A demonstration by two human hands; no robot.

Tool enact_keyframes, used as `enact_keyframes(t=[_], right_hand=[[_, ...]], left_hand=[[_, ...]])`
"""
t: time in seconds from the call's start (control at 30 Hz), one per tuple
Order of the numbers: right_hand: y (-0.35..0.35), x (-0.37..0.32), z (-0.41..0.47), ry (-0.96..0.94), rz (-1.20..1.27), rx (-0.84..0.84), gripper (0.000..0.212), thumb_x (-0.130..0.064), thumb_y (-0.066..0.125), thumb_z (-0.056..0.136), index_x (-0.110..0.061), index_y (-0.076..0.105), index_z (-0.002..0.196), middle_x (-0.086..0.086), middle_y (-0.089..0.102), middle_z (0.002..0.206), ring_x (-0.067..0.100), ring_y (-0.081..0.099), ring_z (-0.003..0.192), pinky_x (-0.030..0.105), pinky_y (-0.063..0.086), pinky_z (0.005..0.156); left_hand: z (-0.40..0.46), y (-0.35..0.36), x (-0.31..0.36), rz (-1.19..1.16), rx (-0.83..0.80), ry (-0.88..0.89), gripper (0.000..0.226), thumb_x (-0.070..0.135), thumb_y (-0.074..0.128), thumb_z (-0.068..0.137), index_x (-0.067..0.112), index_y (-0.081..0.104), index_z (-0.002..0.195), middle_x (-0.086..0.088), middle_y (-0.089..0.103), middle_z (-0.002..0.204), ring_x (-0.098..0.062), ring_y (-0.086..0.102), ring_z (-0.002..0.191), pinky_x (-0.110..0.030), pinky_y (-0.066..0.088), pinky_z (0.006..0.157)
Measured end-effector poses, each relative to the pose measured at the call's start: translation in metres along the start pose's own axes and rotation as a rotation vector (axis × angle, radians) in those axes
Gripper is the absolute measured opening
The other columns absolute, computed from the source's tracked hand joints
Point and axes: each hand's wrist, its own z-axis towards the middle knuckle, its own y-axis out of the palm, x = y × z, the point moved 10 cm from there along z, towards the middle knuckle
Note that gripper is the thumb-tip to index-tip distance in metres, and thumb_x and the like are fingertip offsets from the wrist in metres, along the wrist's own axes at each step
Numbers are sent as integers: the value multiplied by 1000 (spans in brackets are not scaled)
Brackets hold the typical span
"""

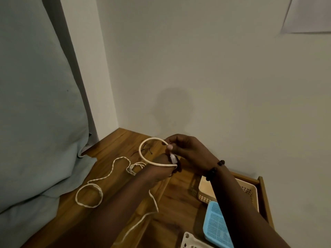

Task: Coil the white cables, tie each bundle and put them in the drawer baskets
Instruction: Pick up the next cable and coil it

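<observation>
Head view. Both hands work at centre frame, above a wooden worktop set in a wall corner. The left hand holds one white cable bent into an open loop; its fingers are curled round the lower run of that loop, and a white connector shows at the grip. The right hand meets the upper end of the loop, its thumb and fingers pinched together on the cable. A dark beaded bracelet sits on the right wrist.

From the left hand a tail of cable hangs down and trails toward the lower centre of the frame. A second, twisted white cable lies on the worktop at left centre, one end in a flat ring, the other running up toward the left hand. A few small dark scraps lie on the wood inside the held loop.

At lower right an open wooden drawer holds a beige basket, a blue basket and a white basket. The right forearm crosses in front of the beige and blue baskets and hides part of each. A pale blue cushion fills the left of the frame, its lower edge against the worktop.
</observation>
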Motion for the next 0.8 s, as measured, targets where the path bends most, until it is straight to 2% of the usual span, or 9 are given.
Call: enact_keyframes(t=[0.07, 0.17, 0.3, 0.4, 0.53, 0.63, 0.7, 0.77, 0.8], right_hand=[[-20, -3, -2, -28, -6, 140, 18, -18, 55, 97, -15, 68, 108, 4, 71, 96, 11, 66, 87, 29, 54, 80], [-47, -6, -7, -65, -88, 307, 13, -20, 58, 96, -22, 70, 100, -9, 69, 96, 7, 62, 93, 35, 53, 82], [-60, -13, -10, -98, -310, 417, 12, -22, 61, 93, -25, 72, 98, -20, 63, 96, 16, 56, 99, 45, 51, 85], [-53, -10, -9, -64, -170, 393, 19, -16, 57, 95, -17, 60, 113, 3, 67, 101, 21, 64, 93, 46, 55, 84], [-24, 11, -18, 198, 158, 204, 32, -32, 46, 100, -15, 50, 127, 10, 68, 112, 18, 69, 95, 27, 57, 83], [0, 25, -33, 214, 222, -15, 55, -50, 28, 102, -10, 65, 111, 12, 73, 93, 25, 69, 97, 41, 51, 96], [-9, 26, -41, 146, 374, 8, 64, -60, 33, 96, -6, 68, 96, 13, 63, 76, 28, 66, 87, 46, 51, 93], [-37, 30, -45, 63, 562, 161, 59, -67, 53, 83, -9, 65, 85, 6, 57, 73, 21, 58, 75, 39, 52, 79], [-56, 33, -47, 26, 612, 275, 54, -66, 61, 79, -12, 65, 83, 3, 56, 75, 18, 53, 72, 35, 49, 73]], left_hand=[[2, 2, 5, -6, -19, 71, 17, 16, 49, 98, 9, 65, 99, -5, 68, 88, -12, 65, 71, -27, 55, 67], [-9, -35, 27, -87, 337, 243, 19, 10, 55, 95, 20, 58, 111, -1, 66, 109, -15, 65, 97, -23, 56, 72], [-40, -46, 97, 38, 378, 827, 63, 6, 70, 85, 26, 41, 137, 8, 45, 144, -8, 43, 133, -18, 45, 99], [-56, -24, 125, 359, 338, 1045, 27, 12, 60, 93, 20, 61, 119, 4, 52, 138, -14, 40, 135, -27, 39, 108], [-56, -37, 128, 342, 477, 987, 14, 11, 56, 93, 19, 60, 104, -2, 66, 104, -12, 61, 100, -35, 56, 82], [-55, -55, 129, 336, 564, 924, 10, 11, 56, 95, 21, 57, 92, 4, 64, 84, -10, 65, 77, -28, 58, 61], [-52, -71, 126, 296, 590, 817, 8, 15, 57, 96, 20, 62, 92, 7, 65, 79, -9, 64, 68, -24, 55, 57], [-33, -80, 109, 113, 421, 591, 16, 24, 57, 96, 15, 67, 87, 9, 57, 62, -11, 53, 49, -29, 47, 47], [-26, -68, 100, -86, 195, 484, 23, 29, 58, 95, 12, 68, 84, 6, 48, 54, -12, 45, 43, -27, 43, 45]])
